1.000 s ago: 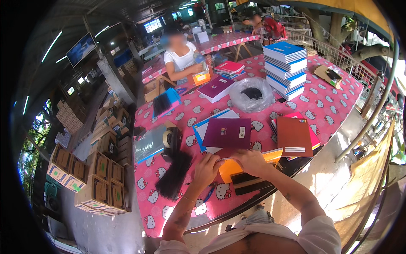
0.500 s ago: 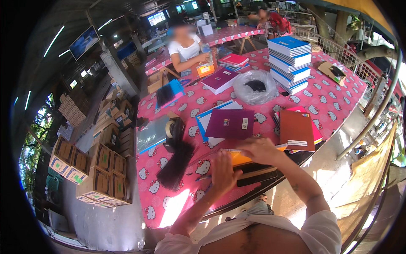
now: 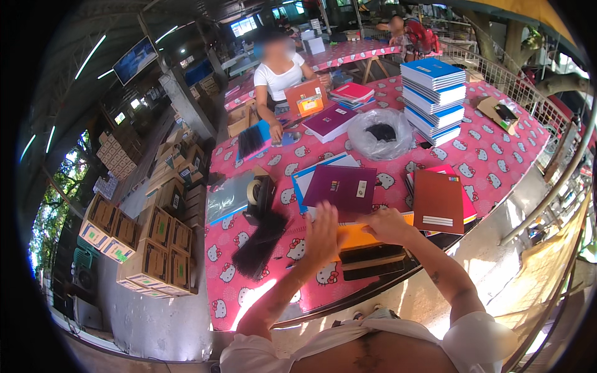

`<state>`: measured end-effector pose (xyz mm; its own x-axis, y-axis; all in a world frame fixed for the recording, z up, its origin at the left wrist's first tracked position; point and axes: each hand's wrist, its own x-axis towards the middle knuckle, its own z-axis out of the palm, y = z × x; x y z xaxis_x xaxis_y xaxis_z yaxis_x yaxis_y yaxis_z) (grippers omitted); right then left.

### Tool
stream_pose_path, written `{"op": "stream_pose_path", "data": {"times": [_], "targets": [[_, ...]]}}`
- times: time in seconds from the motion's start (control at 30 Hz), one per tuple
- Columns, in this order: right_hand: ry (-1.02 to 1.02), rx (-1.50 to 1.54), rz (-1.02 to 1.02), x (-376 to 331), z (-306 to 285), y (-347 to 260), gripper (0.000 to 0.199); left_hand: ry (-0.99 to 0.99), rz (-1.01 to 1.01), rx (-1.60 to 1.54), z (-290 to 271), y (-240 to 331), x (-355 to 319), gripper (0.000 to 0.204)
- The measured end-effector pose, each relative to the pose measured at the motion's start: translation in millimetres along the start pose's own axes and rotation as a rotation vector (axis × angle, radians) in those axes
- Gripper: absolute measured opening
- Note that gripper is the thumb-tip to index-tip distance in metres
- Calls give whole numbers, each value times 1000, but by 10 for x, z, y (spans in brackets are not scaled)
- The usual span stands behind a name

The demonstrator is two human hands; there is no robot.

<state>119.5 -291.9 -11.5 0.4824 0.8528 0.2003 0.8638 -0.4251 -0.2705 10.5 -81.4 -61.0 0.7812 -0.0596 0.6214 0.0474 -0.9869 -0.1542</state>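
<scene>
An orange notebook [image 3: 359, 237] lies in front of me near the table's near edge, partly covered by my hands. My left hand [image 3: 324, 235] is by its left end, palm flat and fingers stretched out. At the notebook's far edge is my right hand [image 3: 390, 226], fingers bent over it. Just beyond, a purple notebook [image 3: 340, 188] rests on white and blue sheets. Brown notebooks [image 3: 438, 202] lie on pink ones to the right. Nearer than the orange notebook is a dark wooden block [image 3: 373, 261].
Left of my hands are a black bristle brush [image 3: 260, 247] and a tape dispenser [image 3: 255, 193]. Farther off stand a blue notebook stack [image 3: 433, 102] and a clear plastic roll [image 3: 380, 135]. A co-worker [image 3: 281, 78] sits across the pink table; cartons [image 3: 155, 248] are on the floor.
My left hand has moved slightly farther away along the notebook's end. The co-worker has reached one hand down toward the table, beside a brown notebook now held more upright. My view has shifted slightly.
</scene>
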Motion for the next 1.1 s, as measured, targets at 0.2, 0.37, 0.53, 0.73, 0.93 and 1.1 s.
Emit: {"op": "stream_pose_path", "data": {"times": [0.2, 0.37, 0.53, 0.73, 0.93, 1.1], "targets": [[17, 9, -38, 19, 7, -37, 33, -145, 101, -131, -95, 69, 168, 76], [77, 79, -28, 20, -69, 14, 43, -281, 160, -197, -46, 545, -369, 72], [99, -20, -60, -109, -112, 5, 71, -148, 90, 2, -10, 546, -78, 82], [299, 794, 83, -732, 91, 734, 80, -192, 142, -280, -440, 459, 305, 44], [52, 1273, 142, -635, 384, 739, 40, -207, 137, -268, -354, 618, 292, 56], [138, 1296, 203, -603, 384, 655, 26, -292, 60, -241, -46, 766, -210, 82]]}}
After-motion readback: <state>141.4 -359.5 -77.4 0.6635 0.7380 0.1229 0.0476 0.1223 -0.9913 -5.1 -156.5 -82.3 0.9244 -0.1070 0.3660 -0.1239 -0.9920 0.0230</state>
